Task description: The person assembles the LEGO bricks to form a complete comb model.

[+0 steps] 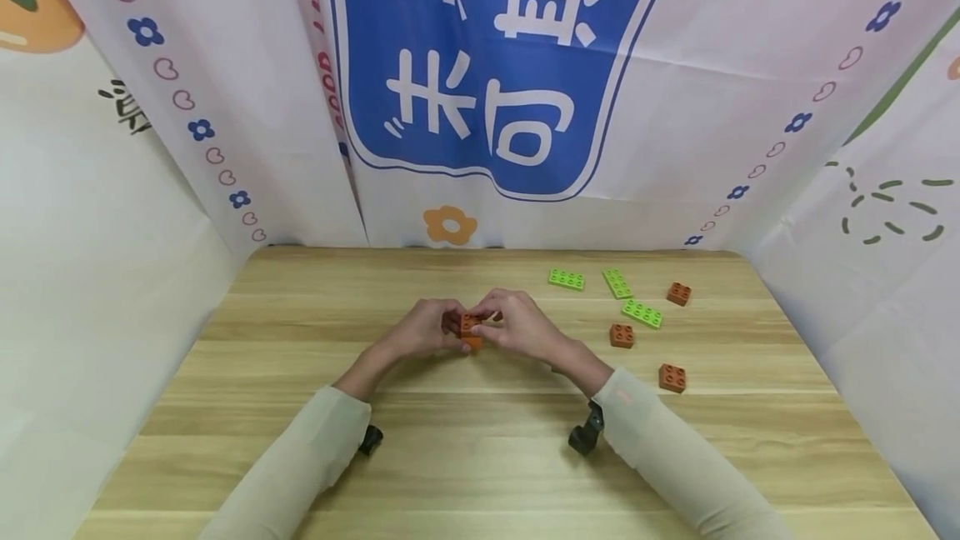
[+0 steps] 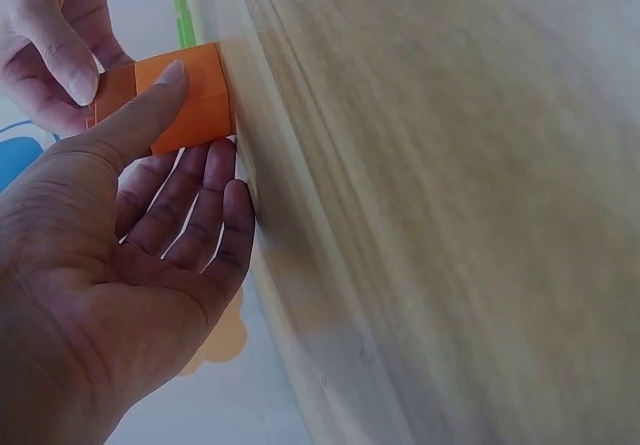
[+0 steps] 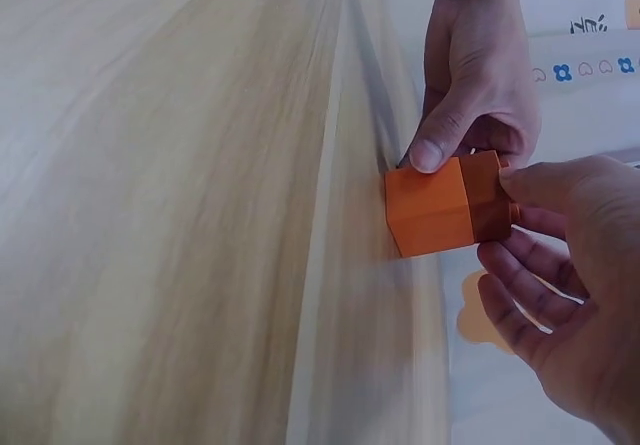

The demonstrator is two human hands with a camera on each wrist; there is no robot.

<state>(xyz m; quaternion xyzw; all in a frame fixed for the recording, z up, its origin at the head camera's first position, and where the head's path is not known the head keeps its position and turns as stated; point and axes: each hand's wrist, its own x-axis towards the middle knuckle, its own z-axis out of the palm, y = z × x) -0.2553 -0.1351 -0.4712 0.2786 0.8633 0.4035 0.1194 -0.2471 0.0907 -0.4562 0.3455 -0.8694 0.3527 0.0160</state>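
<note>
Near the middle of the table, a reddish-brown toy brick (image 1: 469,323) with studs sits on top of a brighter orange block (image 2: 200,90). The left hand (image 1: 420,330) holds the orange block low down, its thumb on the near face and its fingers behind. From the other side the right hand (image 1: 525,325) pinches the brown brick between thumb and fingers. In the right wrist view the brown brick (image 3: 487,197) and the orange block (image 3: 430,208) meet face to face, the orange one against the tabletop. Part of both is covered by the fingers.
On the right of the wooden table (image 1: 480,457) lie several loose pieces: green flat bricks (image 1: 566,279), (image 1: 617,283), (image 1: 642,313) and brown bricks (image 1: 679,293), (image 1: 622,336), (image 1: 672,377). A printed cloth (image 1: 675,148) hangs behind the table's far edge.
</note>
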